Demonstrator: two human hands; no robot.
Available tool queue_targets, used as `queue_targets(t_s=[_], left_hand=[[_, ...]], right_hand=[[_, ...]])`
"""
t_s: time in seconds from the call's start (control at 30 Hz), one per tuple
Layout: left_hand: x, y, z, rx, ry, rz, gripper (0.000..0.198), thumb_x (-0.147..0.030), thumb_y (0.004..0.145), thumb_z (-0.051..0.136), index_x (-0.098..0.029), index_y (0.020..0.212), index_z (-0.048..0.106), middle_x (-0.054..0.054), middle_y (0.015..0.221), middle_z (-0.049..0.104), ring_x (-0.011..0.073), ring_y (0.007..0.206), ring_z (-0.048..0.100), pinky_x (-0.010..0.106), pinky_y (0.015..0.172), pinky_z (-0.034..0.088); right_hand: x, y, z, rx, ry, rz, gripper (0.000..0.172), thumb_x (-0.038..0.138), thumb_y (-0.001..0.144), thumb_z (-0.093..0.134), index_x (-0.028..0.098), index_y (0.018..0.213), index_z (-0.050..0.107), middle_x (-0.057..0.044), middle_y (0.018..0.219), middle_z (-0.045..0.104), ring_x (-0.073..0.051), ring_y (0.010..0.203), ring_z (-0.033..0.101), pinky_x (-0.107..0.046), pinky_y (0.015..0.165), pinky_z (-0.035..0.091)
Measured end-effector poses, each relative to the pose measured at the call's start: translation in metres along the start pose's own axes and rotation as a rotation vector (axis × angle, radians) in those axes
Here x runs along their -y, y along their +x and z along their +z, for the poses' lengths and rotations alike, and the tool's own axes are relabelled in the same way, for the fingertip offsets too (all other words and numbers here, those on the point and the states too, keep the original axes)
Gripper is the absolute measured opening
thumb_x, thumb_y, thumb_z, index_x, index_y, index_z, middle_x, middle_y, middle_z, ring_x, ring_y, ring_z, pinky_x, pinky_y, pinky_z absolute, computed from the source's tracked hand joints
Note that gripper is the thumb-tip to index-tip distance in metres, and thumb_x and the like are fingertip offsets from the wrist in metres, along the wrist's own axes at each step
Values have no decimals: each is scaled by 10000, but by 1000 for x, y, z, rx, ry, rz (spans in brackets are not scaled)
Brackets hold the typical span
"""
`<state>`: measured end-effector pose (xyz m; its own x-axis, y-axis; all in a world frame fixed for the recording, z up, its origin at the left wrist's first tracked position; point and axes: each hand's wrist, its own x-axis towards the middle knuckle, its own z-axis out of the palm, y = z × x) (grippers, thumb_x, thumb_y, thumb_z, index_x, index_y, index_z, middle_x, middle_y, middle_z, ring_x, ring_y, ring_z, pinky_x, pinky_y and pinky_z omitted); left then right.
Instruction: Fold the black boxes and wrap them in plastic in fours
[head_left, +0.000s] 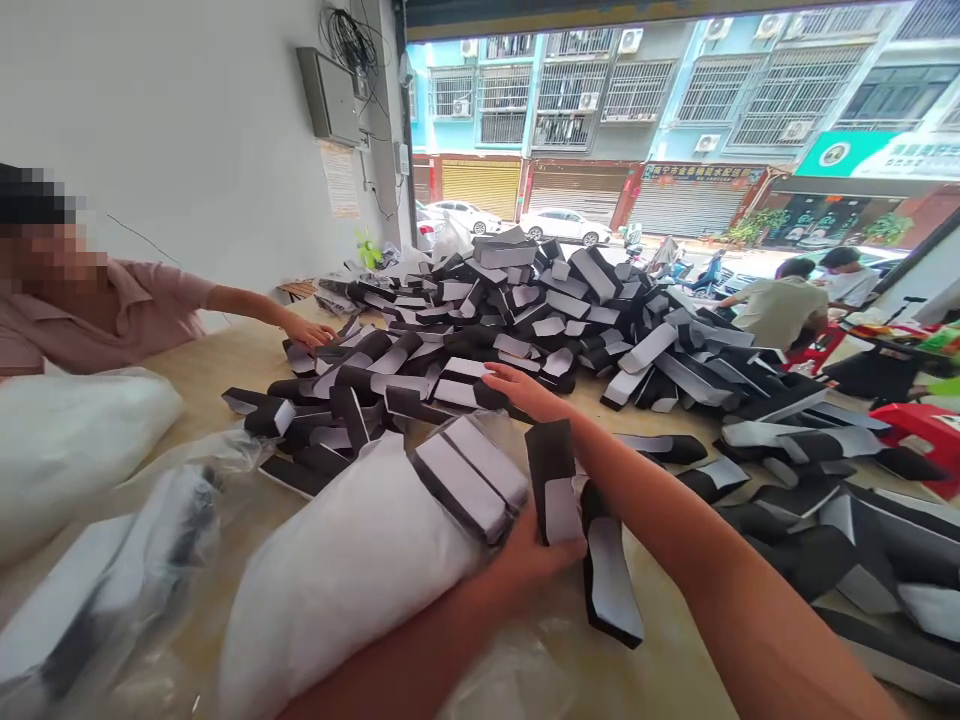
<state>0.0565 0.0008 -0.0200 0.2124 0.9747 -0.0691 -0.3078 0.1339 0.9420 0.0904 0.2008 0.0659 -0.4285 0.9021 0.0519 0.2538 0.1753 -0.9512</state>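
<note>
1. Plain white wall (187,120) fills the left background, and a wide opening shows parked white cars (562,226) in the street; a pale wood-toned tabletop (240,345) spreads below.
2. One matte black block with a pale grey-white panel (553,480) stands tilted in the left hand (536,545), which grips its lower end, thumb across the panel.
3. Stretched forward above that block, the right hand (525,390) has its fingers extended and slightly parted at the near side of a large heap of black and grey-white blocks (517,290); whether the fingertips press on one, I cannot tell.
4. Just right of the left hand, another black-and-pale block (613,575) lies on the tabletop.
5. Left of the gripping hand, a bulging white plastic bag (345,570) and a clear-wrapped pair of grey-white blocks (472,475) crowd the left forearm.
6. Bare tabletop shows beneath the right forearm, between the lone block and more blocks at the right edge.
7. Dark on its upper part, the gripped block has straight sides and a curved border where the pale panel begins.
8. Across the table, a co-worker's hand (307,335) rests at the heap's left edge.
</note>
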Motion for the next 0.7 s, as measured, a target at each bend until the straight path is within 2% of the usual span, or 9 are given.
queue_targets(t_s=[0.07,0.13,0.2,0.3,0.37,0.47,0.57,0.63,0.7], left_hand=[[1,0,-2,58,76,-31,430,-328,665,853,-170,1040,711,69,906,723,254,870,661,366,816,509],[1,-1,-4,168,167,-32,391,-333,670,847,-182,1012,733,64,906,738,266,878,668,378,822,517],[0,-2,-5,220,249,-15,357,-339,672,842,-194,984,747,62,925,752,275,891,671,385,824,528],[-4,-1,-6,212,306,-56,359,-364,672,836,-173,964,752,90,967,760,302,931,682,403,839,539],[-6,0,-6,197,322,-58,406,-378,675,835,-169,1011,748,98,985,762,306,945,690,411,858,539],[-8,2,-7,226,375,-48,431,-407,670,836,-164,1014,745,96,987,760,310,952,692,403,852,539],[-11,1,-7,237,374,-55,447,-423,665,837,-159,1011,740,97,993,758,302,956,691,381,838,542],[-12,1,-6,220,344,-61,464,-415,653,848,-160,1023,736,99,1003,759,295,961,693,370,841,542],[-13,0,-5,217,317,-66,461,-398,640,860,-163,1018,738,96,996,762,288,959,697,361,846,543]], right_hand=[[-7,-19,-28,-18,-20,15,514,394,827,706,223,1306,636,-82,1259,671,-266,1117,613,-429,997,487],[-16,-39,-58,-77,-68,-1,600,335,751,769,222,1321,619,-84,1303,647,-281,1176,589,-454,1045,457],[-23,-61,-91,-200,-136,-30,700,300,678,819,208,1338,603,-96,1353,617,-295,1236,561,-463,1093,416],[-30,-102,-148,-419,-218,-20,706,353,711,797,188,1362,578,-125,1394,591,-304,1267,551,-470,1113,395],[-34,-137,-188,-525,-273,73,682,387,749,764,175,1367,570,-149,1377,607,-314,1240,577,-492,1097,409],[-43,-190,-235,-638,-408,244,719,403,709,792,146,1348,584,-175,1307,651,-342,1215,597,-518,1086,419],[-59,-227,-253,-668,-362,235,685,485,786,708,173,1376,555,-155,1348,634,-311,1223,609,-462,1068,464],[-69,-235,-246,-646,-421,270,688,522,802,687,167,1376,556,-163,1353,628,-318,1254,595,-454,1084,456],[-76,-232,-228,-555,-588,295,722,517,776,723,149,1376,563,-182,1387,596,-339,1321,540,-460,1128,410]])
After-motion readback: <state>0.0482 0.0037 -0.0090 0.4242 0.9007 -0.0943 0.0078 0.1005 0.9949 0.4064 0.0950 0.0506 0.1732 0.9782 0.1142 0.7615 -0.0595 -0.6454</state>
